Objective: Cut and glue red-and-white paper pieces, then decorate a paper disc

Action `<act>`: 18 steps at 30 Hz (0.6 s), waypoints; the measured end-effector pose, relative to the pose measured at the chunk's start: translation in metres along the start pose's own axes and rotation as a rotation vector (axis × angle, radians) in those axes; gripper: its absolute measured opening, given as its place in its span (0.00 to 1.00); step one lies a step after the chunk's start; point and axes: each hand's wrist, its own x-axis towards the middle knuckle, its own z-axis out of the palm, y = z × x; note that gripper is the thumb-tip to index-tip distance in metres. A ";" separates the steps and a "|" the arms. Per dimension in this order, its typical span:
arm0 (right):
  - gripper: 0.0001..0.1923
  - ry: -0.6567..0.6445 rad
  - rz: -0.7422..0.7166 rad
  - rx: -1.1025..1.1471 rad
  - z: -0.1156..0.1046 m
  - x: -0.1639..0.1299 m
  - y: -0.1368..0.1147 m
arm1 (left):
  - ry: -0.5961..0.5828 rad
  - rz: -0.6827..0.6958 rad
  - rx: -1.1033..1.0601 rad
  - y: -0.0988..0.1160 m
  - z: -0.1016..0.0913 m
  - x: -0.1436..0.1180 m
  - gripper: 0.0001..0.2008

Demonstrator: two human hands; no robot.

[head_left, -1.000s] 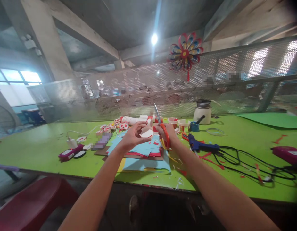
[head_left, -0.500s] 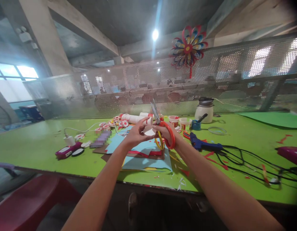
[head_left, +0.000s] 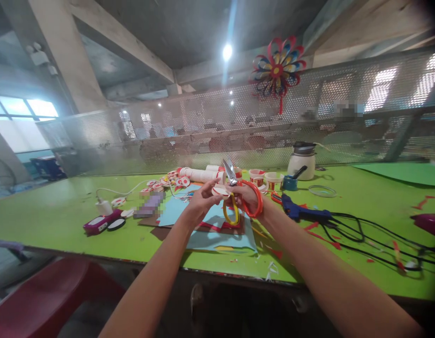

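The right hand (head_left: 246,197) grips a pair of scissors (head_left: 238,197) — fingers through the red and yellow loops, the short steel blades pointing up and away from the wrist. The blades look slightly parted, though that is hard to judge here. Just to the left of it, the left hand (head_left: 199,203) pinches a small paper disc (head_left: 220,190), white with a red edge, between thumb and fingertips; the disc sits right against the blades, at the level of both sets of knuckles.

Below the 2 hands lies a stack of blue and red paper sheets (head_left: 217,232) on the green table (head_left: 62,216). Out beyond the right hand, on its far side, a blue glue gun (head_left: 301,213) rests on the table with black cables (head_left: 372,232) trailing off to the right. Past the left hand, toward the mesh fence, a scatter of finished red-and-white discs (head_left: 171,180) lies beside paper cups (head_left: 256,177) — and a white pot (head_left: 301,162) stands further right.
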 end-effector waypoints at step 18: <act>0.12 0.257 -0.248 -0.412 0.002 -0.002 0.007 | 0.054 -0.020 -0.083 -0.003 -0.003 -0.002 0.20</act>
